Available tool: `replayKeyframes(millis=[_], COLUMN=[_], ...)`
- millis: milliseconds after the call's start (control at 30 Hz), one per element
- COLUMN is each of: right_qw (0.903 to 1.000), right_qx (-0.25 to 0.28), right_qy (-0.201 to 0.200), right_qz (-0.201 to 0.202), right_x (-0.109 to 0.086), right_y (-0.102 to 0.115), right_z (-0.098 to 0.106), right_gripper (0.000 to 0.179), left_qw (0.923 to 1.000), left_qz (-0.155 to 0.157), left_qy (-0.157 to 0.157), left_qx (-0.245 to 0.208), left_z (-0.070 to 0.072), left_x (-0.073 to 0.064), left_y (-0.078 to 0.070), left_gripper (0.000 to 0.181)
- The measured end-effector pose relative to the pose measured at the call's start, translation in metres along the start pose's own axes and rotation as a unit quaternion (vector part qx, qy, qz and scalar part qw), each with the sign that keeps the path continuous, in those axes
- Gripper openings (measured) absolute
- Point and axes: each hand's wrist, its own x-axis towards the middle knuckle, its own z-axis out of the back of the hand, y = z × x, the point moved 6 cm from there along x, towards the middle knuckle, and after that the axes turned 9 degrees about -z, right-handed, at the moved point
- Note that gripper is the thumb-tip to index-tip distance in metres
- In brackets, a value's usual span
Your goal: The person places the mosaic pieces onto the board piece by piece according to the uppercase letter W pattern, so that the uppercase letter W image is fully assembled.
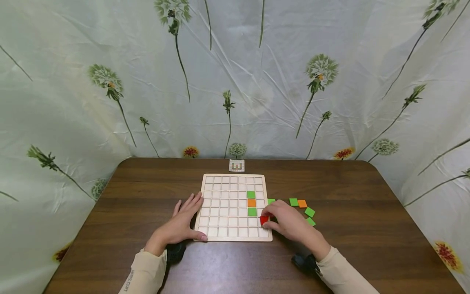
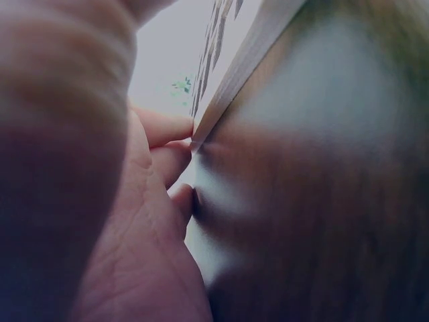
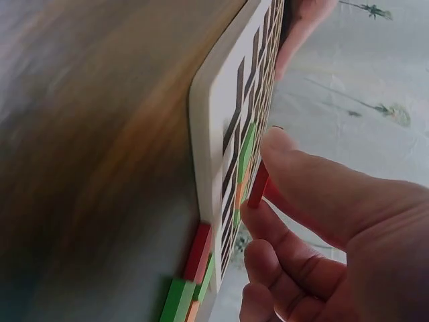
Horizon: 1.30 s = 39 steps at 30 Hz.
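Note:
A pale wooden grid board (image 1: 224, 212) lies on the brown table. In one of its right-hand columns sit a green tile (image 1: 251, 194), an orange tile (image 1: 251, 202) and another green tile (image 1: 252, 212). My right hand (image 1: 290, 224) pinches a red square tile (image 1: 264, 221) between thumb and fingers over the board's right side. The right wrist view shows that red tile (image 3: 259, 188) tilted on its edge above the grid. Along the board's left edge my left hand (image 1: 178, 224) rests with fingers stretched out, its thumb at the near left corner.
Right of the board lie several loose tiles, among them a green tile (image 1: 293, 202) and an orange tile (image 1: 302, 203). Another red tile (image 3: 198, 253) lies against the board's edge. A small printed grid card (image 1: 236, 165) is at the table's back, before a flowered curtain (image 1: 257, 81).

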Motion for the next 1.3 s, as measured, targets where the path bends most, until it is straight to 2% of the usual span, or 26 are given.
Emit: replayKeyframes(millis=[200, 400, 533, 733, 1033, 1300], right_qw=[0.9995, 0.9991, 0.9991, 0.9988, 0.9989, 0.9992], right_qx=[0.005, -0.005, -0.001, -0.018, -0.033, -0.024], right_qy=[-0.005, 0.004, 0.011, -0.005, -0.013, -0.012], right_qz=[0.03, 0.042, 0.04, 0.045, 0.03, 0.029], right_x=[0.005, 0.011, 0.014, 0.018, 0.02, 0.02], right_y=[0.011, 0.018, 0.022, 0.027, 0.027, 0.025], right_z=[-0.003, -0.008, -0.01, -0.013, -0.016, -0.017], right_gripper=[0.016, 0.013, 0.014, 0.014, 0.015, 0.009], left_qw=[1.0, 1.0, 1.0, 1.0, 1.0, 1.0], left_qz=[-0.001, -0.004, -0.004, -0.005, 0.001, 0.006], left_qy=[-0.001, -0.003, -0.001, -0.002, 0.002, 0.005], left_qx=[0.0, 0.0, 0.0, 0.005, 0.001, 0.006], left_z=[0.0, 0.0, 0.001, 0.001, -0.001, 0.0], left_x=[0.0, 0.0, 0.0, 0.0, 0.001, 0.001], left_y=[0.0, 0.0, -0.001, 0.001, 0.001, 0.0], left_gripper=[0.123, 0.123, 0.122, 0.123, 0.124, 0.124])
